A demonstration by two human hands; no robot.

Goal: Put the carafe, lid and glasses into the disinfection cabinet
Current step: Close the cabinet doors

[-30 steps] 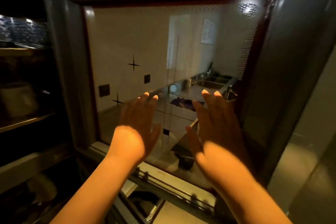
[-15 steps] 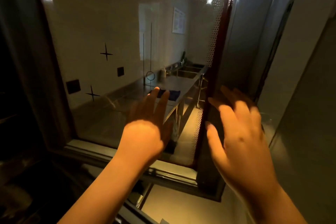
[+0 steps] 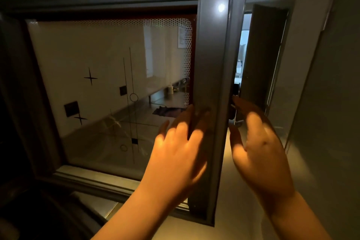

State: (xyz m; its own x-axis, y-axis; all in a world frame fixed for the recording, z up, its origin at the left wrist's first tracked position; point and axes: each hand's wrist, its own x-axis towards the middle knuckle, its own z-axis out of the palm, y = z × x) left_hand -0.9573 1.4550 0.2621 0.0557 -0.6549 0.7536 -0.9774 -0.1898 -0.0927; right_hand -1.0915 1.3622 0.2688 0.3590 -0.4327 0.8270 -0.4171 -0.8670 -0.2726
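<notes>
No legible text, brand or number anywhere in view.

- Glass door panel [image 3: 109, 91] of cabinet: printed decoration only, no lettering. Two four-point stars, three small dark squares, two thin rings, several thin vertical and horizontal lines. Dotted border along top and right edge.
- Paper sheet [image 3: 181, 36], seen as reflection in glass, upper right: looks printed, lines too small and blurred to read.
- Door frame [image 3: 214, 84], grey metal: no label or marking seen; one bright light spot near top.
- Small bottle [image 3: 170, 89] in reflection on counter: label, if any, cannot be made out.
</notes>
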